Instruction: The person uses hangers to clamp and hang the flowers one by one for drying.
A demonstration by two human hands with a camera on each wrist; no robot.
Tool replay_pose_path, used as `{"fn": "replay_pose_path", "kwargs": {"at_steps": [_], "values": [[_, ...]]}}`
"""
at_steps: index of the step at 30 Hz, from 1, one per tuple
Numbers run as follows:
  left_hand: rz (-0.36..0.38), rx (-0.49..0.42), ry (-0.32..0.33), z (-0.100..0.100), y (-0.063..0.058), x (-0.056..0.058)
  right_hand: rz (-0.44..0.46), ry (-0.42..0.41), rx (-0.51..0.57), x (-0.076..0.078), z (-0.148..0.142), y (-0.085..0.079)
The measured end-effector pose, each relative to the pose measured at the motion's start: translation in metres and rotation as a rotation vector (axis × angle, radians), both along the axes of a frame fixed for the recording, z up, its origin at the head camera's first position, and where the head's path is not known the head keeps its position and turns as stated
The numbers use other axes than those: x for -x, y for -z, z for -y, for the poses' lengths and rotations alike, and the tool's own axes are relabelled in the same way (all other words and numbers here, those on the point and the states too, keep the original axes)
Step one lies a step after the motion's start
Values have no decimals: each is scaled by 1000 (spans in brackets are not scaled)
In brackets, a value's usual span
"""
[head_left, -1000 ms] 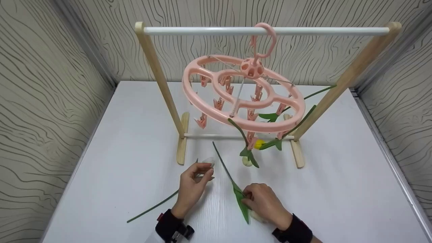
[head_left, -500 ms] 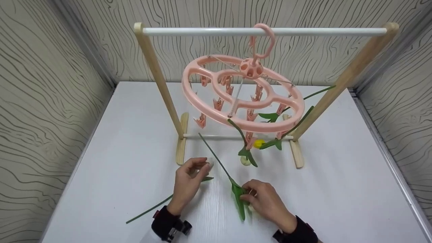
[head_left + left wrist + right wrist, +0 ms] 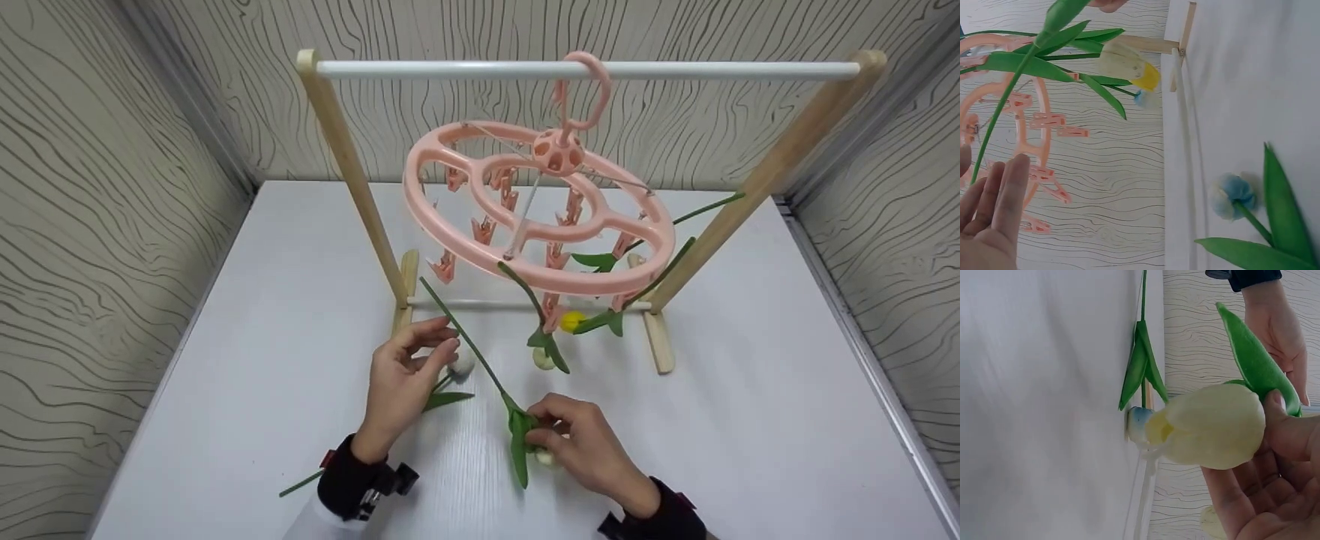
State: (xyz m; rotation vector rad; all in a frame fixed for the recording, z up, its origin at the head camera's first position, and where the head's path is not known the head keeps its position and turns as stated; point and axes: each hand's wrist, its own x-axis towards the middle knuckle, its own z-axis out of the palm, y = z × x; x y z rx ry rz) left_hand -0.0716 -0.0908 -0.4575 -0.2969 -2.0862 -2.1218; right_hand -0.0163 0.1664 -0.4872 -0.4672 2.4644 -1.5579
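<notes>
My right hand (image 3: 589, 442) pinches a cream tulip (image 3: 1216, 427) near the base of its bloom. Its green leaves point toward me, and its long stem slants up and left to the fingertips of my left hand (image 3: 399, 382). In the left wrist view, those fingers are nearly straight beside the stem, not curled round it. Below the left hand, a blue-and-white tulip (image 3: 1234, 194) lies on the table, part of its stem hidden under the forearm. Over the table hangs a round pink clip hanger (image 3: 465, 241).
The hanger's hook sits on the white bar (image 3: 450, 70) of a wooden stand (image 3: 345, 165). Several tulips hang bloom-down from clips on its right side, among them a yellow one (image 3: 573, 322) and a pale one (image 3: 544, 358). Patterned walls (image 3: 225, 90) enclose the white table (image 3: 247, 360).
The held tulip's stem has swung left and up. My left hand has moved left and away from me, uncovering the blue-and-white tulip's bloom and leaf. My right hand has shifted slightly left.
</notes>
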Motion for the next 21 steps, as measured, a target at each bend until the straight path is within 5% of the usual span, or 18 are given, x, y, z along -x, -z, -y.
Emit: {"fn": "replay_pose_path", "kwargs": {"at_steps": [5, 12, 21], "values": [[-29, -14, 56, -5, -13, -5, 21, -21, 68, 1, 3, -7], [48, -139, 199, -11, -18, -13, 65, -50, 135, 5, 4, -14], [-12, -218, 205, -14, -22, -15, 21, -115, 194, 5, 3, -8]]}}
